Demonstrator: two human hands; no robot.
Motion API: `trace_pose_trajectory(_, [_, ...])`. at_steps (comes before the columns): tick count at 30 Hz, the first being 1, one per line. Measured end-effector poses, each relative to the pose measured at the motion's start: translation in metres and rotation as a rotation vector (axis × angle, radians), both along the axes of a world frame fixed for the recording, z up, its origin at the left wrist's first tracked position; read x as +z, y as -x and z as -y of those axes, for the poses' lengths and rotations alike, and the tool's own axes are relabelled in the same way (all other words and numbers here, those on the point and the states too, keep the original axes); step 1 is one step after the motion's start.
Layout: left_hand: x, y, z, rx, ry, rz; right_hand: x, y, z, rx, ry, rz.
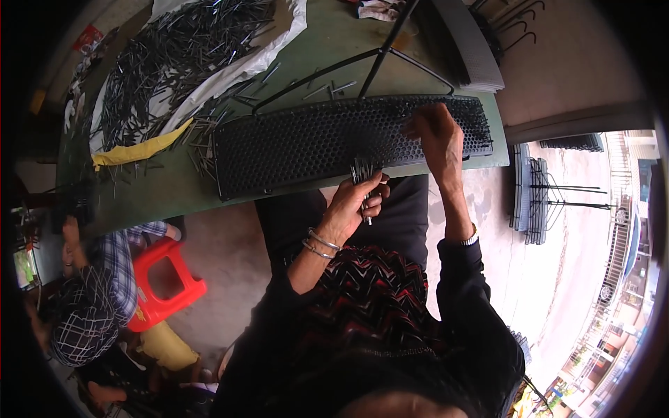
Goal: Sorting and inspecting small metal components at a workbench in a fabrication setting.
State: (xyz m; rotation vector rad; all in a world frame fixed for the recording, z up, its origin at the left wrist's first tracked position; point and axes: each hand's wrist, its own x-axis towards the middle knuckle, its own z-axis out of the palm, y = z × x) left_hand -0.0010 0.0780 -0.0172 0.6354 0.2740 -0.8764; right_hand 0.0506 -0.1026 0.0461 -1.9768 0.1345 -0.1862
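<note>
A long black perforated panel (293,143) lies along the near edge of the green table, its face full of round holes. Dark pins crowd its right end. My left hand (355,198), below the panel's front edge, is closed around a small bundle of thin metal pins (363,171) that stick up past the fingers. Over the right part of the panel is my right hand (440,136), with its fingers curled together. Motion blurs those fingertips, and whatever they pinch cannot be made out.
On the green table (139,198), a white sack (282,38) holds a heap of loose metal pins (174,63). A black metal frame (376,59) rises behind the panel. Stacked panels (463,42) stand at the far right. Left of me are a red plastic stool (174,296) and another person (90,299).
</note>
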Motion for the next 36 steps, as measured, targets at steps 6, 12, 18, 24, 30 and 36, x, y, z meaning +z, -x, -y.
trace_pose_trajectory(6, [0.006, 0.0, 0.01, 0.051, -0.011, -0.033, -0.027, -0.027, 0.001, -0.158, 0.346, 0.249])
trace_pose_trajectory(12, [0.003, 0.006, 0.007, 0.056, 0.016, -0.045, -0.029, -0.039, 0.0, -0.096, 0.442, 0.278])
trace_pose_trajectory(18, [0.005, 0.005, 0.005, 0.074, -0.029, -0.046, -0.023, -0.04, -0.004, -0.05, 0.493, 0.325])
trace_pose_trajectory(24, [-0.006, 0.007, 0.004, 0.087, 0.006, -0.001, -0.014, -0.036, -0.005, 0.076, 0.554, 0.304])
trace_pose_trajectory(30, [0.006, 0.008, 0.004, 0.142, -0.039, 0.016, -0.015, -0.034, -0.006, 0.023, 0.537, 0.278])
trace_pose_trajectory(36, [0.013, 0.008, 0.003, 0.137, -0.097, 0.082, -0.022, -0.039, -0.002, 0.057, 0.55, 0.315])
